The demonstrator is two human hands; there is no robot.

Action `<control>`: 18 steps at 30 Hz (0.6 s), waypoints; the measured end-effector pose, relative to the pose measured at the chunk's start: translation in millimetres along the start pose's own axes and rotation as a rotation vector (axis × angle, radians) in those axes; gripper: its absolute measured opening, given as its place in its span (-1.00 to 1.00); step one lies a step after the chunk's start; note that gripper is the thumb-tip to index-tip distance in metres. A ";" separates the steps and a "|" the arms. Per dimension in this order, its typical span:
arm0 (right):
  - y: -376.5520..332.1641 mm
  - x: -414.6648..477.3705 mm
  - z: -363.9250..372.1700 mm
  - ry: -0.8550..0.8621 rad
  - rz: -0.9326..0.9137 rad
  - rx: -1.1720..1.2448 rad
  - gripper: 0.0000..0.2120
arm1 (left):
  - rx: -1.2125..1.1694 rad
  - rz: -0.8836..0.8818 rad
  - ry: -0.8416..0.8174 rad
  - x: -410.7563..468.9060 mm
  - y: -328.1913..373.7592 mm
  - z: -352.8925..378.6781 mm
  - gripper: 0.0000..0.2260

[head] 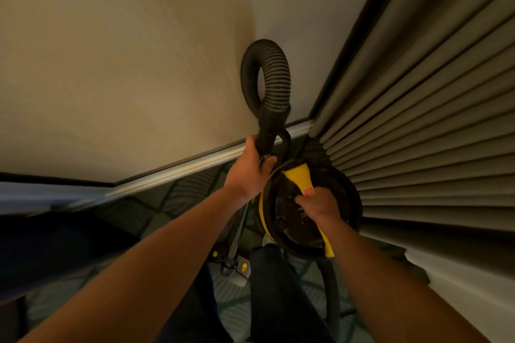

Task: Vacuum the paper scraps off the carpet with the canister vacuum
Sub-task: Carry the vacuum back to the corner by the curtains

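My left hand [248,172] grips the black ribbed hose's cuff [266,131]; my right hand [319,205] clasps the yellow handle [299,178] of the black canister vacuum [345,192], apparently for carrying.

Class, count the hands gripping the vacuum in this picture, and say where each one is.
2. The left hand grips the black hose handle; the right hand grips the yellow carry handle on the canister.

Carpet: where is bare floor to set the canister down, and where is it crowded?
Bare carpet lies left of the left hand, bordered by the baseboard. It is crowded by the curtain, where the right hand holds the canister above wand, hose and legs.
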State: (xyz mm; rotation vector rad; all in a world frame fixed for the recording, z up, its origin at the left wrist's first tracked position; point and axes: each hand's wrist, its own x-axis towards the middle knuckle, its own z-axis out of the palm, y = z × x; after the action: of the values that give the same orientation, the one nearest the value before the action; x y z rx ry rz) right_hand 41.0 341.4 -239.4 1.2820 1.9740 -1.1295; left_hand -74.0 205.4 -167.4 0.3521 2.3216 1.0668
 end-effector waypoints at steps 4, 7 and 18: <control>21.3 -29.3 -29.0 0.064 0.001 -0.017 -0.68 | 0.027 0.035 0.046 0.2 25.0 -19.1 -0.70; 18.6 -42.8 -46.2 0.072 -0.039 -0.060 -0.69 | 0.026 0.080 0.047 1.3 45.8 -31.0 -0.68; 10.1 -65.0 -73.0 0.143 -0.050 -0.036 -0.75 | -0.027 0.101 0.156 -4.1 88.2 -42.9 -0.62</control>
State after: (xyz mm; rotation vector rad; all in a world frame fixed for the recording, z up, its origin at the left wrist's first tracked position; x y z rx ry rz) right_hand 78.0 375.3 -154.9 1.3343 2.1319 -1.0461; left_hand -95.2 234.5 -76.1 0.3913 2.4459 1.2120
